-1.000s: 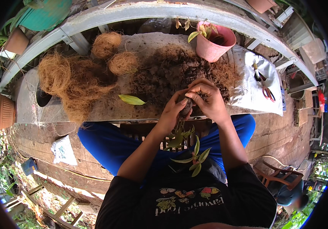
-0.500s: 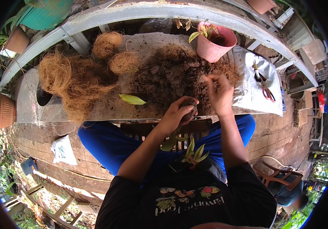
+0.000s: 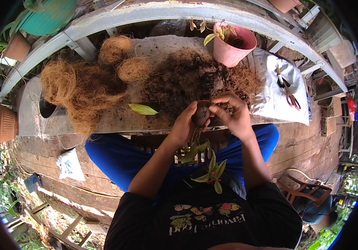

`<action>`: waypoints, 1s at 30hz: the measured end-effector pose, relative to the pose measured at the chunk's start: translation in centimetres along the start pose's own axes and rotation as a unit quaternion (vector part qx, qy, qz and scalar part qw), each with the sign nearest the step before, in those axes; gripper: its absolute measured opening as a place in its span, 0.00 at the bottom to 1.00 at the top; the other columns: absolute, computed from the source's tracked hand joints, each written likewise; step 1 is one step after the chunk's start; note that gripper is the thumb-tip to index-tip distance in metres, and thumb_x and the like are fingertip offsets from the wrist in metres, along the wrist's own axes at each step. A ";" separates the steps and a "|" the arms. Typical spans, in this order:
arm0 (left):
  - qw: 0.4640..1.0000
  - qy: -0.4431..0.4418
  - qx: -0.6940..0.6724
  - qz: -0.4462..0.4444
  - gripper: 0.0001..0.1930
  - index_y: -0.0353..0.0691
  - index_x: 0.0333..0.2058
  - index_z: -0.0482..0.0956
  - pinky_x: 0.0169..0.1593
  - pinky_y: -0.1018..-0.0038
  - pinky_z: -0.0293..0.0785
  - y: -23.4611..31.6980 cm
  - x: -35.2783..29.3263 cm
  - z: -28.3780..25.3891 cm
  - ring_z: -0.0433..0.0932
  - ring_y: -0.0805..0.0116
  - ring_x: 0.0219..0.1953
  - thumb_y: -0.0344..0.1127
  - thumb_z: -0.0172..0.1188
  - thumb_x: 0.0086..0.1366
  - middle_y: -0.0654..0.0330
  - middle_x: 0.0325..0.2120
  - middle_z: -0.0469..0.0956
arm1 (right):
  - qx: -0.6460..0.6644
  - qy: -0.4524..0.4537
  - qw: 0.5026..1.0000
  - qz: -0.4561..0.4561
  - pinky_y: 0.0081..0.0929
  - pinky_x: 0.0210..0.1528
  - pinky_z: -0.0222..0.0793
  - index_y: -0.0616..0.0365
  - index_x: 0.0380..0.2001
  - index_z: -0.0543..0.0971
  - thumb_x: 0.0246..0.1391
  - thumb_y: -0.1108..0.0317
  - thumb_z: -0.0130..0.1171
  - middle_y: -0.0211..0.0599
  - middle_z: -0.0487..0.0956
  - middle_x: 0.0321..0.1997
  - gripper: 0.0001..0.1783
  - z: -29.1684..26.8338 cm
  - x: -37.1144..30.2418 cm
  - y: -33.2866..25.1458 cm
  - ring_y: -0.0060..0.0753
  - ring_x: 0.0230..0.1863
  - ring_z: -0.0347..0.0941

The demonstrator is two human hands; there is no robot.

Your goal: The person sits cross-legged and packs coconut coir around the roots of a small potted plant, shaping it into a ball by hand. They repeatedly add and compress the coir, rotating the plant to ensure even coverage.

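My left hand (image 3: 183, 123) is closed around a dark, rounded ball of soil (image 3: 201, 116) just over the table's near edge. From the ball a leafy plant (image 3: 215, 168) hangs toward my lap, with green pointed leaves and thin stems. My right hand (image 3: 234, 114) is bent at the ball's right side, its thumb and fingertips against it; whether loose soil is pinched there is hidden. Beyond both hands a heap of dark, crumbly soil (image 3: 181, 81) spreads over the table. To the left of my left hand lies a single yellow-green leaf (image 3: 143, 109).
Brown fibre (image 3: 89, 89) is piled at the left, with two smaller fibre clumps behind. A pink pot (image 3: 234, 52) holding a plant stands at the back. Pruning shears (image 3: 288, 89) rest on a white sack (image 3: 266, 93) at the right. A metal rail (image 3: 162, 13) runs behind the table.
My right hand has come from the soil heap down to the ball in my left hand. The ball has turned more upright, and the hanging leaves have shifted.
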State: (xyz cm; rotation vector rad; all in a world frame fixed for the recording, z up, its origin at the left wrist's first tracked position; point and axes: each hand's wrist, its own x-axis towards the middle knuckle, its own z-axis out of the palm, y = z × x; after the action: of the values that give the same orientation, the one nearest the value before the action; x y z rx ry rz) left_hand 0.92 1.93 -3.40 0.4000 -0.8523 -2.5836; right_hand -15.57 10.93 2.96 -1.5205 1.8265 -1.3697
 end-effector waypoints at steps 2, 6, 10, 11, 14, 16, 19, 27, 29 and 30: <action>1.000 -0.015 -0.009 0.007 0.24 0.39 0.61 0.68 0.36 0.74 0.73 -0.1 0.0 -0.2 0.75 0.71 0.37 0.51 0.42 0.79 0.59 0.40 0.76 | 0.016 -0.008 1.000 -0.017 0.32 0.53 0.74 0.59 0.40 0.84 0.48 0.76 0.74 0.39 0.82 0.44 0.14 0.8 -0.6 -0.1 0.36 0.48 0.79; 1.000 -0.025 0.007 0.011 0.25 0.37 0.62 0.67 0.37 0.73 0.75 0.6 -0.3 0.4 0.75 0.72 0.36 0.52 0.42 0.80 0.61 0.38 0.75 | 0.049 -0.007 0.999 -0.016 0.33 0.54 0.74 0.57 0.42 0.85 0.46 0.77 0.75 0.39 0.80 0.48 0.17 1.2 -1.2 1.1 0.37 0.52 0.78; 0.997 -0.041 0.057 0.036 0.25 0.37 0.62 0.67 0.34 0.75 0.75 0.5 -0.3 0.4 0.75 0.75 0.33 0.51 0.41 0.80 0.61 0.35 0.74 | 0.044 -0.012 0.998 -0.048 0.33 0.53 0.74 0.57 0.42 0.85 0.47 0.77 0.74 0.39 0.79 0.48 0.17 1.5 -1.0 0.8 0.38 0.51 0.77; 0.996 -0.039 0.065 0.044 0.24 0.37 0.61 0.68 0.33 0.75 0.75 0.3 -0.3 0.0 0.74 0.76 0.32 0.50 0.41 0.80 0.61 0.34 0.74 | 0.031 -0.012 0.998 -0.061 0.33 0.53 0.74 0.57 0.43 0.86 0.47 0.77 0.73 0.38 0.79 0.48 0.17 1.7 -1.0 0.6 0.37 0.51 0.77; 0.996 -0.028 0.063 0.058 0.23 0.37 0.60 0.68 0.31 0.76 0.74 0.0 -0.3 -0.2 0.74 0.76 0.32 0.49 0.42 0.80 0.62 0.33 0.74 | 0.010 -0.009 0.997 -0.076 0.32 0.51 0.75 0.57 0.43 0.86 0.48 0.77 0.73 0.38 0.79 0.49 0.16 2.1 -1.1 0.6 0.38 0.50 0.77; 0.996 -0.017 0.066 0.058 0.22 0.37 0.60 0.68 0.31 0.77 0.74 0.0 -0.3 -0.2 0.74 0.77 0.31 0.48 0.42 0.80 0.62 0.33 0.74 | 0.009 -0.006 0.996 -0.090 0.33 0.50 0.76 0.57 0.42 0.86 0.48 0.77 0.72 0.38 0.79 0.49 0.15 2.4 -1.0 1.1 0.38 0.50 0.78; 0.996 0.001 0.079 0.051 0.21 0.37 0.59 0.69 0.32 0.77 0.73 0.2 -0.3 -0.3 0.73 0.77 0.31 0.47 0.42 0.80 0.63 0.34 0.73 | -0.015 -0.010 0.993 -0.114 0.33 0.50 0.76 0.57 0.42 0.86 0.49 0.77 0.72 0.39 0.78 0.49 0.15 2.7 -1.0 1.4 0.41 0.49 0.78; 0.994 0.024 0.088 0.053 0.21 0.38 0.58 0.70 0.38 0.77 0.75 -0.2 0.0 -0.9 0.76 0.77 0.36 0.47 0.40 0.81 0.62 0.39 0.75 | -0.097 0.006 0.984 -0.148 0.36 0.50 0.74 0.58 0.45 0.85 0.51 0.72 0.71 0.40 0.77 0.50 0.16 3.4 -1.5 1.4 0.45 0.49 0.76; 0.988 0.037 0.114 0.096 0.21 0.39 0.58 0.69 0.42 0.77 0.76 -0.7 0.4 -1.6 0.76 0.76 0.39 0.48 0.40 0.81 0.61 0.41 0.76 | -0.144 0.003 0.976 -0.161 0.38 0.52 0.72 0.57 0.46 0.85 0.51 0.69 0.71 0.40 0.76 0.51 0.17 3.5 -1.4 0.4 0.44 0.50 0.75; 0.984 0.043 0.127 0.117 0.21 0.39 0.58 0.69 0.44 0.76 0.76 -0.8 0.6 -1.6 0.77 0.75 0.41 0.48 0.40 0.81 0.61 0.42 0.76 | -0.161 -0.006 0.974 -0.162 0.38 0.52 0.72 0.57 0.47 0.85 0.51 0.67 0.71 0.39 0.75 0.52 0.19 3.5 -1.4 0.2 0.44 0.50 0.74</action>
State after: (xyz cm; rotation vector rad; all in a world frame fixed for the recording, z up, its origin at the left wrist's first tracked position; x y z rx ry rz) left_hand 0.82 1.45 -5.24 0.4504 -1.1296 -2.2351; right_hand -12.42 10.69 0.89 -2.0642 1.9274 -1.2347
